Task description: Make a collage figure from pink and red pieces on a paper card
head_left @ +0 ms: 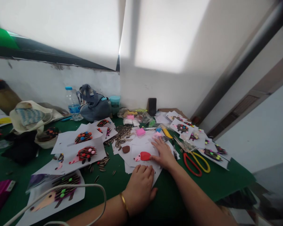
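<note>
A white sheet (135,153) lies on the green table with a small animal figure on it, its body a flat red clay piece (145,156) and its head pink. My right hand (163,153) rests with fingers spread, its thumb at the right edge of the red clay. Below the figure, my left hand (141,185) lies on the paper's lower edge, fingers stretched forward and holding nothing. A brown clay lump (125,149) sits left of the figure. Behind it are a pink clay block (140,131) and a pile of striped seeds (124,134).
Scissors (195,161) with red and yellow handles lie right of my right hand. Finished hedgehog pictures (86,153) spread on the left, others (191,131) on the right. A bottle (74,106), a blue bag (94,105) and a phone (152,106) stand behind. A white cable (89,185) crosses the front left.
</note>
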`<control>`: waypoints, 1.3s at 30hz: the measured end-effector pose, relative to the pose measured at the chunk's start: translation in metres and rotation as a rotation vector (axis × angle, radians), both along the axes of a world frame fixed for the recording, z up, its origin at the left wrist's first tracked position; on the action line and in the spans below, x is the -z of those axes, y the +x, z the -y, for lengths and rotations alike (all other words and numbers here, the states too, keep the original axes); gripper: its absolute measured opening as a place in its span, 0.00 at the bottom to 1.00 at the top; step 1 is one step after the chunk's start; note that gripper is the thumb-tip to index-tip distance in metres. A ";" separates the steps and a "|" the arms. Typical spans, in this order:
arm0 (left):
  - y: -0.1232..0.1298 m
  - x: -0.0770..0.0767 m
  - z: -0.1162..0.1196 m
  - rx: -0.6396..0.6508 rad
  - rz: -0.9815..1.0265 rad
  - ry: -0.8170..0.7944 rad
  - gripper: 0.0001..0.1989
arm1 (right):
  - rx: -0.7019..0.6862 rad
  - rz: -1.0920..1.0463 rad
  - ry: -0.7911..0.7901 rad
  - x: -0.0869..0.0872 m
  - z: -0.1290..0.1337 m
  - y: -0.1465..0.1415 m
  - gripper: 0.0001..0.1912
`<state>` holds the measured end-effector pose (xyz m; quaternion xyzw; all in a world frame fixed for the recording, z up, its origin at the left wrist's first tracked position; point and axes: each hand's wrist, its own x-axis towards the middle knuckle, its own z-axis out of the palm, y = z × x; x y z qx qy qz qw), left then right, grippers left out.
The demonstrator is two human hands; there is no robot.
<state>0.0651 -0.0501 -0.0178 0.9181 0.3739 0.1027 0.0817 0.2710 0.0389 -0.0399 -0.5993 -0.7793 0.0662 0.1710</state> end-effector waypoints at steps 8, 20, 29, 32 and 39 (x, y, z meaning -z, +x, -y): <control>0.000 0.002 0.000 -0.004 0.006 -0.010 0.31 | 0.004 0.016 -0.014 0.000 0.001 -0.003 0.41; 0.000 0.002 0.000 -0.008 0.016 0.003 0.31 | -0.201 0.041 0.146 -0.009 0.045 0.003 0.18; 0.000 0.000 0.001 -0.010 0.025 0.007 0.31 | -0.215 0.121 0.118 -0.017 0.054 -0.004 0.17; 0.000 0.001 0.001 -0.014 0.024 0.010 0.30 | -0.220 0.119 0.125 -0.015 0.054 -0.005 0.18; 0.000 0.002 0.001 -0.014 0.032 0.015 0.30 | -0.242 0.126 0.109 -0.014 0.054 -0.007 0.18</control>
